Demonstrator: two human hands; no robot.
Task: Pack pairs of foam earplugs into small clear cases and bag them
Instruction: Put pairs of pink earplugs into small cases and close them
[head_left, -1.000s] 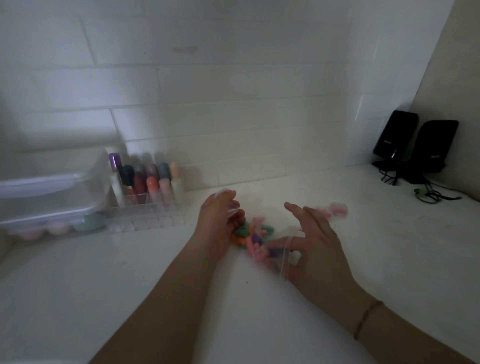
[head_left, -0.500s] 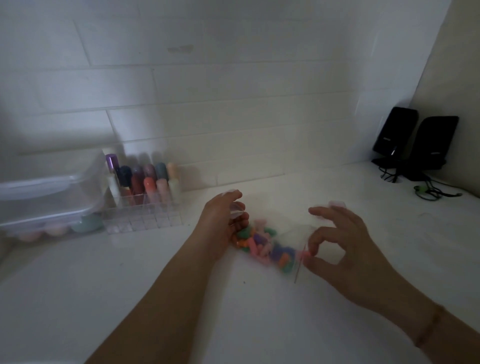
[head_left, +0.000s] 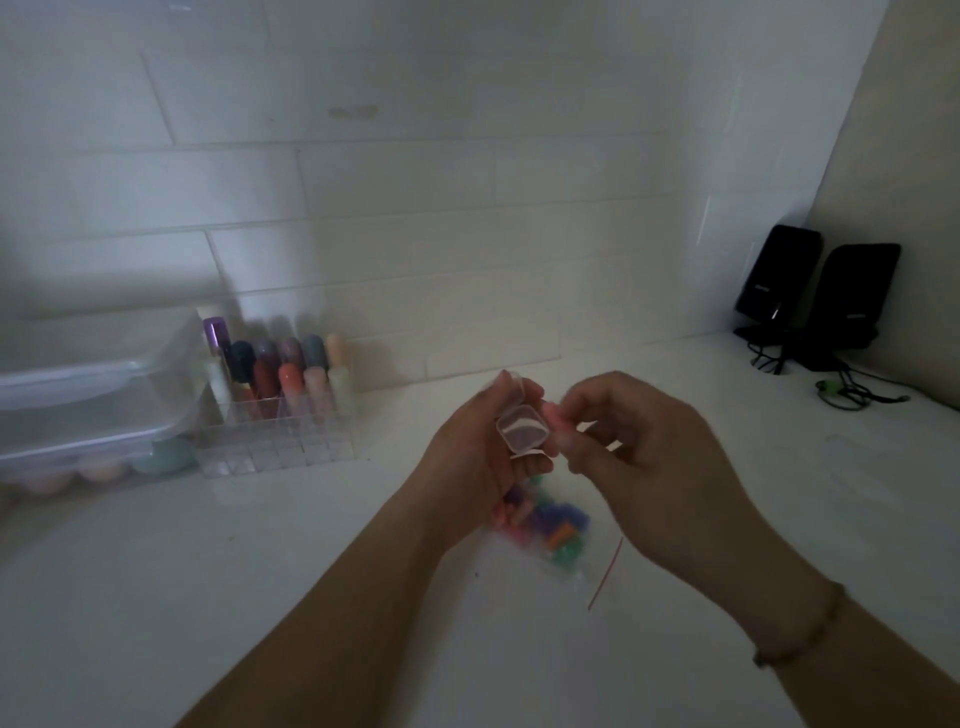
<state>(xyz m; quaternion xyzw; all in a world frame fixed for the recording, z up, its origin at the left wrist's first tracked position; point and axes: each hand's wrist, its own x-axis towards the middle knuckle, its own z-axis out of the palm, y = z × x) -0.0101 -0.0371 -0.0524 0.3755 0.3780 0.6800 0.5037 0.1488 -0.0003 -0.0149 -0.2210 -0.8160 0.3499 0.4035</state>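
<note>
I see the left hand (head_left: 480, 457) gripping an open clear case (head_left: 522, 428); the right hand (head_left: 639, 457) pinches a pink earplug (head_left: 555, 418) at its rim (speaker labels unreadable). Earplug bag (head_left: 550, 525) lies below on the counter (head_left: 260, 571).

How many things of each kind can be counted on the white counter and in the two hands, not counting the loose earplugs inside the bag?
Small clear plastic case, open, held in the left hand: 1
Clear zip bag of coloured foam earplugs: 1
Clear acrylic organiser with coloured tubes: 1
Clear lidded plastic storage boxes: 2
Black speakers: 2
Total: 7
</note>
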